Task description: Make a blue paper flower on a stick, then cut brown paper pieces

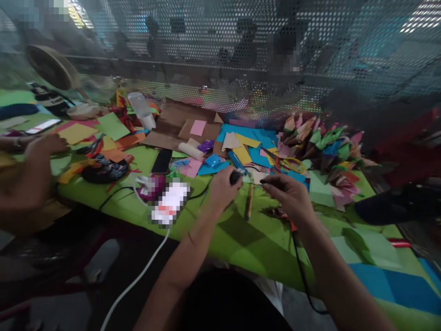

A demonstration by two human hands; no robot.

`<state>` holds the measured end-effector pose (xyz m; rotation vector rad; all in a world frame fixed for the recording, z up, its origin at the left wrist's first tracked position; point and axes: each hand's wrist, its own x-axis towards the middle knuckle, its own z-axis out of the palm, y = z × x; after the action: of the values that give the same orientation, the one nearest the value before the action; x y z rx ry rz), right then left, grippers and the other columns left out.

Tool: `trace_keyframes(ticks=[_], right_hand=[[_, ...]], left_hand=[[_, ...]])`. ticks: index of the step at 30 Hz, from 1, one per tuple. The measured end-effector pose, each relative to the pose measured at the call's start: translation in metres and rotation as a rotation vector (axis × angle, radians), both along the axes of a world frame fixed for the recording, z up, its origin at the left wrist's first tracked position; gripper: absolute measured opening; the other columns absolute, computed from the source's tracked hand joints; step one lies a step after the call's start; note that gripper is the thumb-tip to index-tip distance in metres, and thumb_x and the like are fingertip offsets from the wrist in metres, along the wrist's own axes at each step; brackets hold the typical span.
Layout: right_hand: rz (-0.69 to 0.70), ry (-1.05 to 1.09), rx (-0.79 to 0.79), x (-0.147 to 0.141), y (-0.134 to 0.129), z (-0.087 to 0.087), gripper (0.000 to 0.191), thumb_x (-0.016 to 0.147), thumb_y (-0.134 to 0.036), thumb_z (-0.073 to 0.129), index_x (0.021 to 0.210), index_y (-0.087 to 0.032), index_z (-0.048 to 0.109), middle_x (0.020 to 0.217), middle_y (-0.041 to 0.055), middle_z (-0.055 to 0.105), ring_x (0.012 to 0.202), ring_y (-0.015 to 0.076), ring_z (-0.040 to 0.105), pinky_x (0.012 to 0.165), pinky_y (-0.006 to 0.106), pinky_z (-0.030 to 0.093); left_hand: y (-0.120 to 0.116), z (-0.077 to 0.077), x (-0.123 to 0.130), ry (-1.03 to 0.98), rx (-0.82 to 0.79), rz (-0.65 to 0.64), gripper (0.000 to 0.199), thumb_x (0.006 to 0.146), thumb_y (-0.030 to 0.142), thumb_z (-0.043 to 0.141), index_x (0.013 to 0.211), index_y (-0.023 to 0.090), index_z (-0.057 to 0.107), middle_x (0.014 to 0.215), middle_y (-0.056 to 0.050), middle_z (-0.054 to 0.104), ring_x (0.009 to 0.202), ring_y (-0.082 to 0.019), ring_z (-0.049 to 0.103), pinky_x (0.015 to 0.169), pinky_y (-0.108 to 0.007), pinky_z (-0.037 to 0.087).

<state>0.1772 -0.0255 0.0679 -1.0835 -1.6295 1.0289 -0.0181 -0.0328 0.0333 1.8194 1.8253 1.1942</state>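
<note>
My left hand [223, 191] is closed around a small black object [236, 177], whose kind I cannot make out. A thin black cord [200, 195] reaches toward this hand from the left. Across from it, my right hand [292, 195] pinches thumb and fingers together; a tiny dark bit shows at the tips, too small to name. Between the hands lies a slim yellow-brown stick [249, 202] on the green table cover [248, 248]. Beneath my right hand is an orange and dark handle [292, 225] with a black cable [301, 266] hanging over the table edge.
Paper flowers [330, 142] stand in a cluster at the back right. Brown cardboard [168, 122], blue paper [258, 138], scissors [272, 156] and a black phone [161, 162] lie behind my hands. A lit phone [170, 202] trails a white cable. Another person's hand [51, 145] rests at left.
</note>
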Motion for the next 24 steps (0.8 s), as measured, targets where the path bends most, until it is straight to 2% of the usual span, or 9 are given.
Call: trace_keyframes(ticks=[4,8,12,19,24], right_hand=[[0.004,0.112,-0.089,0.002,0.003,-0.002,0.031,0.065,-0.041,0.084,0.081,-0.020,0.069,0.073,0.0006,0.068,0.064,0.0148,0.057,0.059,0.028,0.046],[-0.016,0.099,-0.048,0.001,0.004,-0.005,0.030,0.064,-0.041,0.085,0.076,-0.020,0.066,0.070,-0.0007,0.065,0.065,0.0144,0.056,0.060,0.028,0.044],[-0.053,0.058,-0.004,0.000,0.003,-0.003,0.027,0.068,-0.043,0.082,0.078,-0.020,0.071,0.070,0.0003,0.067,0.064,0.0148,0.056,0.058,0.028,0.044],[-0.052,0.115,-0.080,0.000,0.007,0.002,0.034,0.070,-0.053,0.077,0.079,-0.020,0.074,0.069,0.0009,0.068,0.056,0.0122,0.051,0.051,0.026,0.043],[0.022,0.224,-0.151,0.000,0.010,0.002,0.038,0.065,-0.056,0.080,0.072,-0.021,0.069,0.070,0.0005,0.066,0.055,0.0107,0.048,0.051,0.025,0.042]], left_hand=[[0.009,-0.004,-0.029,0.165,-0.109,0.220,0.013,0.087,0.033,0.065,0.093,0.022,0.061,0.085,-0.009,0.068,0.087,-0.028,0.063,0.077,-0.037,0.046],[0.011,-0.008,-0.048,0.280,-0.180,0.311,0.025,0.079,0.039,0.075,0.093,0.021,0.063,0.096,-0.014,0.071,0.100,-0.034,0.064,0.083,-0.041,0.047],[0.013,-0.008,-0.053,0.321,-0.124,0.379,0.028,0.082,0.039,0.073,0.102,0.020,0.065,0.111,-0.017,0.070,0.109,-0.036,0.061,0.088,-0.045,0.046],[0.013,-0.002,-0.044,0.272,0.047,0.321,0.020,0.087,0.033,0.067,0.103,0.022,0.066,0.111,-0.014,0.070,0.108,-0.032,0.061,0.089,-0.042,0.046],[0.010,0.002,-0.030,0.184,0.140,0.162,0.012,0.091,0.029,0.060,0.100,0.023,0.065,0.110,-0.010,0.071,0.108,-0.029,0.062,0.093,-0.040,0.045]])
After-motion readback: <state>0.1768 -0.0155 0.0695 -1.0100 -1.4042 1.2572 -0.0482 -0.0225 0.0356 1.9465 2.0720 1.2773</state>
